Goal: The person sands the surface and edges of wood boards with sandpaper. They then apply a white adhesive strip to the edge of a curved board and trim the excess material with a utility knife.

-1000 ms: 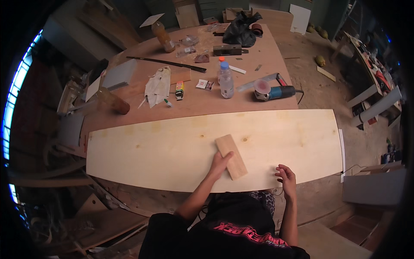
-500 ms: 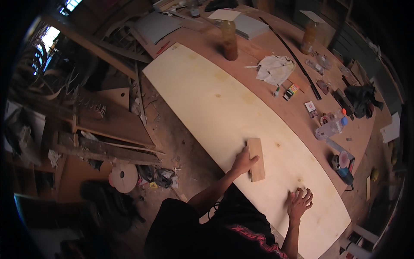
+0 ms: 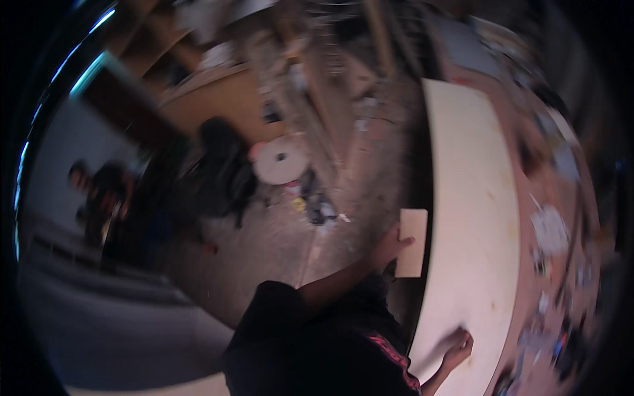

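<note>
My left hand [image 3: 393, 247] grips a flat rectangular block of pale wood [image 3: 413, 256], its thumb lying across the face. The block is off the long edge of a pale, curved wooden board [image 3: 472, 191], over the gap between board and floor. Low over the near part of that board is my right hand [image 3: 457, 348], fingers curled in, with nothing visible in them. Its shadow falls on the board beside it. Motion blurs the picture somewhat.
The board lies on a reddish-brown table [image 3: 528, 191] with blurred clutter along its right. On the floor to the left are a round pale disc [image 3: 281, 160], a dark bag-like heap [image 3: 221, 168] and scraps. Another person [image 3: 109, 198] is at the far left.
The view has swung left, bringing the floor and another person in. My left hand has carried the block off the board past its edge. The right hand's fingers have curled in.
</note>
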`<action>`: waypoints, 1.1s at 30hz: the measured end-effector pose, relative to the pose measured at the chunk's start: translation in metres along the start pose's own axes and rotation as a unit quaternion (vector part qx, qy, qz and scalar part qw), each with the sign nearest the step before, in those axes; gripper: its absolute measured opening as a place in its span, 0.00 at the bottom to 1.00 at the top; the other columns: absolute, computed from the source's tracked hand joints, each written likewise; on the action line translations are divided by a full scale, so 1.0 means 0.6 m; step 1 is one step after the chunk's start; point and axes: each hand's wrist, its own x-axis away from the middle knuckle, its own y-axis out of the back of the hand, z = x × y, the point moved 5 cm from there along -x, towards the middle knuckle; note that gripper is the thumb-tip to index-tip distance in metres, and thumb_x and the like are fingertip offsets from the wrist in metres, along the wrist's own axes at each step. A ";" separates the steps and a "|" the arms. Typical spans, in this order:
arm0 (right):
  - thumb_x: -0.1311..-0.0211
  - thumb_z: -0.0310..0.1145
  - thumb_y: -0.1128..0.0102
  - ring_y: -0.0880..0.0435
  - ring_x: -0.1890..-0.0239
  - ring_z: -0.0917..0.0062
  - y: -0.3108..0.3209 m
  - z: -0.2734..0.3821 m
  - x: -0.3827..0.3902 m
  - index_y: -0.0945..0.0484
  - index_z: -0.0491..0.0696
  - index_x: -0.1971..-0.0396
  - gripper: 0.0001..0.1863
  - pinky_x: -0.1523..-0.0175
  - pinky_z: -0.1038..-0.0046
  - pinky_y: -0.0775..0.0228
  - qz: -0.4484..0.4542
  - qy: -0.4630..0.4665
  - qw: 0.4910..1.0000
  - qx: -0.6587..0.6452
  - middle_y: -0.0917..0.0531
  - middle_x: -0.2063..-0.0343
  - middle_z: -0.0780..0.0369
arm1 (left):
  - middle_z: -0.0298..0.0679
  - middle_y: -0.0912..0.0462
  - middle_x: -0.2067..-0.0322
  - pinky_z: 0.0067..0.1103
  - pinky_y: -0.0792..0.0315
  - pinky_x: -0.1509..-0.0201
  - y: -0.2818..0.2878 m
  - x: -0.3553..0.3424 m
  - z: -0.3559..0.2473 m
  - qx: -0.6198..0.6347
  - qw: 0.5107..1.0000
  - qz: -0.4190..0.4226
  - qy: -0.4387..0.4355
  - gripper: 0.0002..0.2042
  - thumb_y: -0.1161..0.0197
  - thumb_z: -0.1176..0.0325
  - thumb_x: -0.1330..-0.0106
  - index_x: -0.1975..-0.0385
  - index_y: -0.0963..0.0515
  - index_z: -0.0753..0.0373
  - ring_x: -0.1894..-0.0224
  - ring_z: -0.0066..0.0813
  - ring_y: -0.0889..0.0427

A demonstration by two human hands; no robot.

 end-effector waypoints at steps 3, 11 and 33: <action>0.23 0.41 0.57 0.19 0.50 0.62 -0.099 0.058 -0.048 0.22 0.37 0.49 0.22 0.42 0.65 0.30 0.051 0.067 0.996 -0.012 0.16 0.56 0.51 | 0.45 0.20 0.52 0.30 0.28 0.43 0.117 -0.013 0.038 0.027 0.994 -0.104 0.006 0.23 0.35 0.70 0.35 0.42 0.33 0.67 0.49 0.32 0.21; 0.29 0.47 0.44 0.14 0.64 0.59 -0.375 0.367 -0.174 0.16 0.36 0.59 0.25 0.58 0.62 0.23 0.215 0.209 0.951 0.075 0.13 0.65 0.47 | 0.53 0.19 0.53 0.33 0.29 0.42 0.405 -0.081 0.102 -0.136 0.952 -0.273 0.009 0.25 0.33 0.62 0.38 0.46 0.30 0.69 0.48 0.44 0.20; 0.34 0.42 0.46 0.15 0.60 0.57 -0.965 0.889 -0.842 0.16 0.42 0.61 0.18 0.51 0.61 0.26 0.189 0.225 0.954 0.052 0.15 0.64 0.48 | 0.53 0.18 0.52 0.37 0.27 0.43 0.882 -0.186 0.156 -0.320 0.833 -0.174 0.415 0.29 0.43 0.44 0.35 0.44 0.25 0.60 0.47 0.46 0.19</action>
